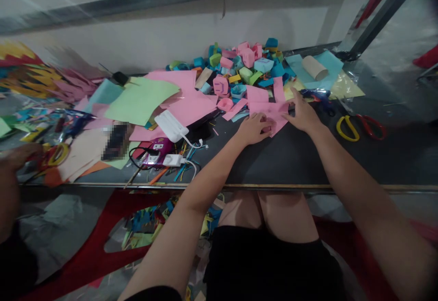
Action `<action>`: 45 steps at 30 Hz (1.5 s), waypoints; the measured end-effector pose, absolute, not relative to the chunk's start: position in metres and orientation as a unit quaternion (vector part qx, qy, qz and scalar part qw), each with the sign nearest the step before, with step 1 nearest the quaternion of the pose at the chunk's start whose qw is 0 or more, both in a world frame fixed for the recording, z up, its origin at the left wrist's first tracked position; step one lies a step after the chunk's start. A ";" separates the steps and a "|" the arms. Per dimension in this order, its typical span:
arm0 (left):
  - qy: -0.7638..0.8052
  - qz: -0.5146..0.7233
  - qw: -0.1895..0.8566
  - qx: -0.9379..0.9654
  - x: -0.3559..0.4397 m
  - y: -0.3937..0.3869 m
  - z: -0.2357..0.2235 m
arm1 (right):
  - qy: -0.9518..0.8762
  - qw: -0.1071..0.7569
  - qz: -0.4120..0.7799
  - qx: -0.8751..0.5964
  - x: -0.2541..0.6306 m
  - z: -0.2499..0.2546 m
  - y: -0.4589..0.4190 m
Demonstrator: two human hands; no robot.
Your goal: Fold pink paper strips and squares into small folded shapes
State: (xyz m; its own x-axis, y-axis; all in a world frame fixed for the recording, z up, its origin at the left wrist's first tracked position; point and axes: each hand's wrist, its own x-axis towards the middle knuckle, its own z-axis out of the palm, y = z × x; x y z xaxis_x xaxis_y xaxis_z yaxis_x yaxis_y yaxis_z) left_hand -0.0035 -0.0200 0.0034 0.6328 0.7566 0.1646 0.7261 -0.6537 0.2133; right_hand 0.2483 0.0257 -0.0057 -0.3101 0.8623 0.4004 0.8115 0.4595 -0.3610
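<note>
My left hand (255, 129) rests on a pink sheet of paper (278, 109), its bent fingers pressing the sheet against the dark tabletop. At the sheet's right edge is my right hand (304, 113), thumb and forefinger spread apart, the thumb tip near or touching the paper. A cut pink piece (258, 94) and an upright pink strip (278, 90) stand or lie just behind the sheet. Beyond them is a heap of small folded paper shapes (248, 57) in pink, blue, green and yellow.
Yellow-and-red-handled scissors (347, 128) lie at right, near a blue glue gun (316, 93) and a cardboard tube (315, 67). Left are green paper (142, 100), a white power bank (171, 126) and a purple power socket (159, 148). Another person's hand (22, 155) is by scissors at far left.
</note>
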 end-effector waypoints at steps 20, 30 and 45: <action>0.445 0.156 0.069 0.879 -0.005 -0.013 0.008 | -0.795 0.342 0.147 -0.479 0.233 0.017 0.004; 0.396 0.133 0.086 0.904 -0.007 -0.007 0.004 | -0.816 0.359 0.123 -0.435 0.232 0.018 0.003; 0.408 0.135 0.068 0.900 -0.007 -0.007 0.001 | -0.816 0.297 0.092 -0.487 0.247 0.015 0.011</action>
